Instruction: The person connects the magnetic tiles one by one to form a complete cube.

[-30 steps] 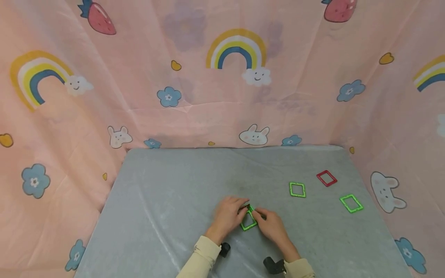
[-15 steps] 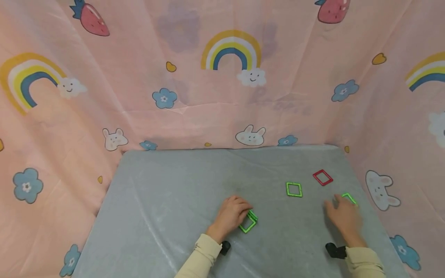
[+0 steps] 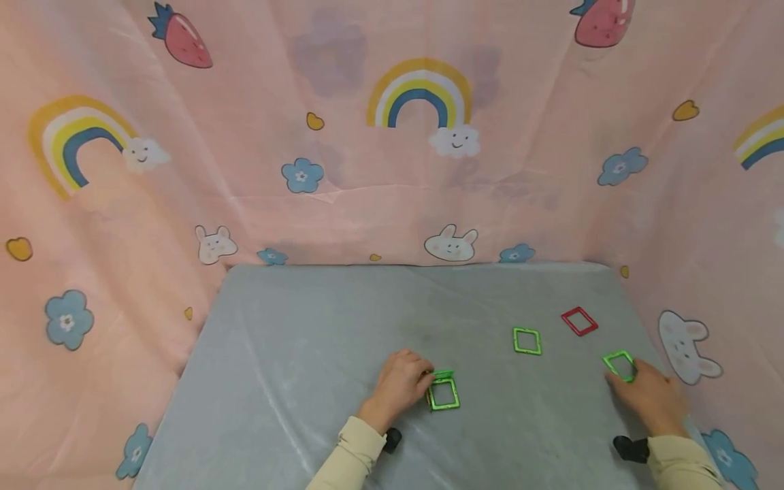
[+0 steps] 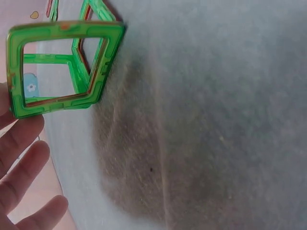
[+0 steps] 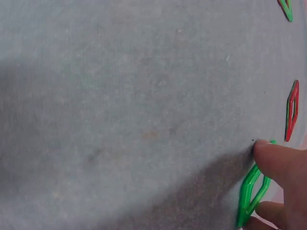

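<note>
Collecting seems underway: right grip pinches a green frame, lower right; left grip holds joined frames, lower centre. Lifting seems called for next.

Joined green square frames, translucent with open centres, stand at angles to one another, the nearest gripped at one corner by the left hand. Single green square frame, likewise open-centred, at the right side of the grey table, apart from the joined group, pinched between right hand thumb and fingers.
</note>
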Demonstrator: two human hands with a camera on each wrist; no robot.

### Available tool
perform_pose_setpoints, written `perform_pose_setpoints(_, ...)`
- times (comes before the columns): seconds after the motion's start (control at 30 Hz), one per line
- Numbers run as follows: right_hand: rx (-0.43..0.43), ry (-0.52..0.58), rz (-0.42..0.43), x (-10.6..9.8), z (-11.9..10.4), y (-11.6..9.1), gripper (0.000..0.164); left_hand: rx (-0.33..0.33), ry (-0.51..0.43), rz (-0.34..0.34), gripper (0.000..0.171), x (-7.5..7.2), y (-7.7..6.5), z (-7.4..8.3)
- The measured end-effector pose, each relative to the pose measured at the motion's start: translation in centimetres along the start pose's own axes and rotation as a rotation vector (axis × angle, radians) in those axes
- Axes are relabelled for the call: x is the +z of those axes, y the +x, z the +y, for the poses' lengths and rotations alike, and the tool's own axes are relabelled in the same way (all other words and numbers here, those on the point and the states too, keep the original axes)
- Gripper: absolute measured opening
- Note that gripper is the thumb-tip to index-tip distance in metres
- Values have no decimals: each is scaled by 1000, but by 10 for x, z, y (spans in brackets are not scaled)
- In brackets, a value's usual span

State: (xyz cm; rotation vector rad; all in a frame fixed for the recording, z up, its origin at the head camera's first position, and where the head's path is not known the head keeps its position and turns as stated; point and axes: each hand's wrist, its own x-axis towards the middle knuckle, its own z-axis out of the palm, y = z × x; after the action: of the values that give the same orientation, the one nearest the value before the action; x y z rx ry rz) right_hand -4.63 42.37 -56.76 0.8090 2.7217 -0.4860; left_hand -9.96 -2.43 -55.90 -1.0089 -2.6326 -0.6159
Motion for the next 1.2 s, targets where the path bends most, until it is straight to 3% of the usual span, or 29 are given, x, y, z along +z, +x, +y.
perform_pose_setpoints(0.17, 100, -36, -10, 2, -2, 0, 72, -14, 1, -12, 5, -2, 0, 2)
perform_pose_setpoints(0.3, 113, -79, 0, 5, -5, -2, 70, -25, -1, -21, 6, -2, -1, 4)
perform_pose_setpoints(0.6, -30, -10, 82, 13, -27, -24, 74, -45, -14, -24, 5, -2, -2, 5)
perform_pose_setpoints(0.83, -90, 59, 70, 24, -55, -43, 81, -61, -27, -36, 6, -1, -2, 5)
perform_pose_setpoints(1.2, -269, 209, 114, 49, -107, -79, 63, -89, -33, -43, 6, 0, -1, 4)
